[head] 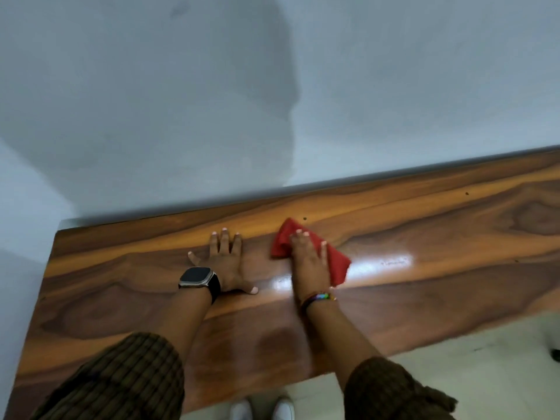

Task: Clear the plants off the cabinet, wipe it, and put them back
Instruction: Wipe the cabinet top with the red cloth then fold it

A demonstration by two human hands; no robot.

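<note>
The right hand (pixel 309 262) lies palm down on a red cloth (pixel 306 253), its fingers (pixel 303 239) straight and close together, pressing the fabric flat against the wood rather than gripping it. The cloth is soft and crumpled, bunched into a rough point at its far end and spreading out in a loose fold to the right of the hand. The left hand (pixel 227 262) rests just beside it, apart from the cloth, palm flat on the surface with its fingers (pixel 224 241) straight and slightly spread and the thumb stretched toward the other hand; it holds nothing.

On the left wrist sits a smartwatch (pixel 197 277) with a rounded rectangular dark face and a black band. The right wrist carries a thin beaded bracelet (pixel 321 297) in mixed colours. Both forearms emerge from pushed-up sleeves (pixel 121 377) of a dark brown, ribbed, checked knit.

The cabinet (pixel 424 253) top is a long, smooth plank with bold brown and orange grain swirls, polished enough to throw a bright glare patch just right of the cloth. Its back edge meets a plain pale grey wall (pixel 181 86), matte and shadowed. Below the near edge, pale floor tiles (pixel 485 353) and the toes of 2 white shoes (pixel 262 409) show.
</note>
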